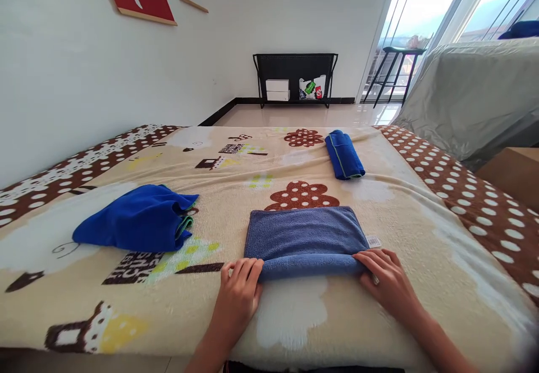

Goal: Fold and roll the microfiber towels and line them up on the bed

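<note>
A grey-blue towel (306, 232) lies flat in front of me on the patterned blanket (261, 154), its near edge turned up into a roll. My left hand (240, 289) curls over the roll's left end. My right hand (385, 280) grips the right end, next to a small white label. Both hands have their fingers closed on the rolled edge.
A loosely bunched bright blue cloth (137, 221) lies to the left. A rolled blue towel (344, 155) sits at the far side of the bed. A covered sofa (471, 92) stands to the right, a black rack (295, 78) by the far wall.
</note>
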A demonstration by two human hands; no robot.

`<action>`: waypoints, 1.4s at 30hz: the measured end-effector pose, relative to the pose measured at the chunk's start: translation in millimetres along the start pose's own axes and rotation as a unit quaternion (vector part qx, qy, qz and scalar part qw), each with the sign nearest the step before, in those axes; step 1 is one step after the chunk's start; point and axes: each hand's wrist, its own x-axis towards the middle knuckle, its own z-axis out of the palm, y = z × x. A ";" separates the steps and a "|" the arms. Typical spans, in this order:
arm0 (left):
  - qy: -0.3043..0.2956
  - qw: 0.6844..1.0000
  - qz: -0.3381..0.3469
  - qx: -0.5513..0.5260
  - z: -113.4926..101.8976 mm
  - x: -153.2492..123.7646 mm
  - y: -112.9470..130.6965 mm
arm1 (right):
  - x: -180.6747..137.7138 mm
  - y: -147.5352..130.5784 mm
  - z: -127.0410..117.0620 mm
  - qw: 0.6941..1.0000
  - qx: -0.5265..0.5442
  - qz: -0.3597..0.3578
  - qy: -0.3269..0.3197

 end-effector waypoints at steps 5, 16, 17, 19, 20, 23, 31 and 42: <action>-0.107 0.994 -0.003 0.003 -15.3 1.8 -1.4 | -1.8 -12.1 -17.4 0.996 0.005 0.052 -0.077; -0.051 0.994 0.092 -0.031 10.4 31.7 70.6 | 33.9 -89.3 22.5 0.998 0.020 -0.039 -0.043; -0.061 0.992 0.104 -0.032 14.1 30.7 69.8 | 33.8 -86.2 25.5 0.998 0.020 -0.038 -0.054; -0.070 0.993 0.089 -0.021 17.9 24.8 53.8 | 27.0 -67.0 27.2 0.998 -0.011 -0.008 -0.069; -0.074 0.995 0.073 -0.014 18.0 20.5 41.0 | 21.3 -53.6 25.7 0.997 -0.032 0.009 -0.075; -0.088 0.996 0.018 0.008 13.1 10.0 7.2 | 6.8 -20.8 15.6 0.993 -0.080 0.049 -0.073; -0.128 0.990 0.029 -0.058 16.8 62.4 57.3 | 64.7 -66.4 27.0 0.993 0.006 0.013 -0.119; -0.139 0.986 -0.091 0.002 47.9 63.2 4.0 | 56.4 -0.8 37.7 0.978 -0.022 0.141 -0.149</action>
